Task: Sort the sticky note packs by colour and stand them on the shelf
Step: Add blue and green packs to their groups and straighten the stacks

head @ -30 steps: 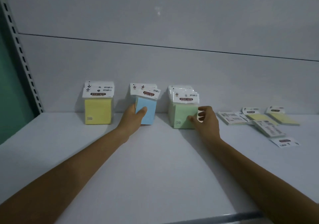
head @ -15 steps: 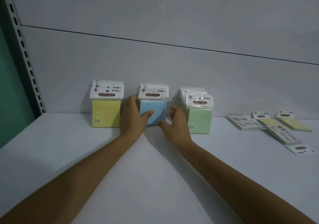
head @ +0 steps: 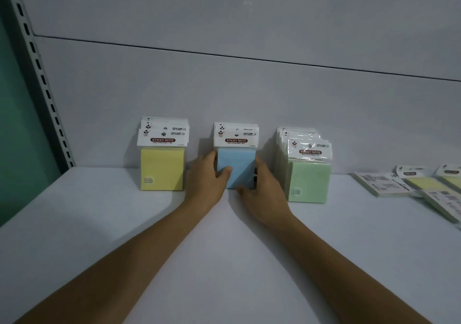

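Blue packs (head: 237, 164) gripped at 12 o'clock on the shelf (head: 99, 224).
Left hand (head: 207, 181) and right hand (head: 262, 189) clasp their sides; yellow packs (head: 162, 166) at 9 o'clock and green packs (head: 309, 179) at 3 stand sorted; loose packs (head: 381, 184) far toward 3 lie flat, yet to stand.

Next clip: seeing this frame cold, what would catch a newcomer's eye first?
The left hand and right hand meet at the middle of the shelf, gripping the standing blue packs from either side. Yellow packs stand to their left and green packs to their right. At far right, several loose packs lie flat.
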Tool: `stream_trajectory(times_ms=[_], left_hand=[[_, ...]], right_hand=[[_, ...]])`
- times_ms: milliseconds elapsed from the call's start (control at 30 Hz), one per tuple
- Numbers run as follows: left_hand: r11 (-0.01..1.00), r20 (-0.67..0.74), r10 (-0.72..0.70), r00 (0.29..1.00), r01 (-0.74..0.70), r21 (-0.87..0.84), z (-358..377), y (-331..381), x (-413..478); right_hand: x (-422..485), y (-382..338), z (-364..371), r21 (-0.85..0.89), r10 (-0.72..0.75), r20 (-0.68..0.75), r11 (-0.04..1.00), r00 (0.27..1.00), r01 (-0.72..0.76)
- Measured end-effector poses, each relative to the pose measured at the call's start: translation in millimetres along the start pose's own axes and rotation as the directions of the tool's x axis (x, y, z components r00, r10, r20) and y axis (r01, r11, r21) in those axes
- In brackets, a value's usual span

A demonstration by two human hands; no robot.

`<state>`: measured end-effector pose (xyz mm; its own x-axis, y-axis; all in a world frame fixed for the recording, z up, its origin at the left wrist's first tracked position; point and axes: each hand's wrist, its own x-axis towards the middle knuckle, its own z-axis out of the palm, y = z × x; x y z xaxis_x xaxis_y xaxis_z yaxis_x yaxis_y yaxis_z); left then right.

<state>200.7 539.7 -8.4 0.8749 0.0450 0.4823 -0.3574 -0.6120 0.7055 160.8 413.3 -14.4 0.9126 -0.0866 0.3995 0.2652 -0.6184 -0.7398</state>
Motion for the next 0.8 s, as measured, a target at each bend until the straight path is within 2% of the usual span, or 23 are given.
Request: stream_trajectory(times_ms=[167,300,400,467,567,633,733,800], left_hand=[[0.999,-0.014,0.015,1.000,-0.015,-0.029,3,-2,4],[0.998,-0.079,-0.002,0.997,-0.003,-0.065,2,0,1],[0.988,-0.227,0.082,0.970,-0.109,-0.110,-3,7,-6],[0.973,-0.258,0.188,0.948,-0.215,-0.079,-6,13,-11],[0.914,-0.157,0.403,0.902,-0.405,0.018,-4,19,-18],[0.856,-0.074,0.515,0.854,-0.510,0.083,-1,21,-20],[0.847,0.005,0.529,0.849,-0.528,0.067,-1,22,-22],[0.861,0.068,0.503,0.862,-0.506,0.053,-1,22,-24]], right_hand=[[2,3,0,-0.018,0.003,-0.004,1.000,1.000,-0.003],[1,1,-1,0.046,0.037,-0.007,0.998,0.999,-0.037],[1,1,-2,0.089,0.046,-0.013,0.995,0.999,-0.045],[2,3,-2,0.090,0.031,-0.033,0.996,0.999,-0.028],[-1,1,-2,0.062,0.008,-0.104,0.998,0.995,-0.001],[-6,-6,-4,0.009,-0.053,-0.228,0.998,0.972,0.056],[-12,-25,-10,-0.058,-0.184,-0.438,0.983,0.880,0.176],[-13,-36,-21,-0.049,-0.174,-0.495,0.984,0.851,0.172]])
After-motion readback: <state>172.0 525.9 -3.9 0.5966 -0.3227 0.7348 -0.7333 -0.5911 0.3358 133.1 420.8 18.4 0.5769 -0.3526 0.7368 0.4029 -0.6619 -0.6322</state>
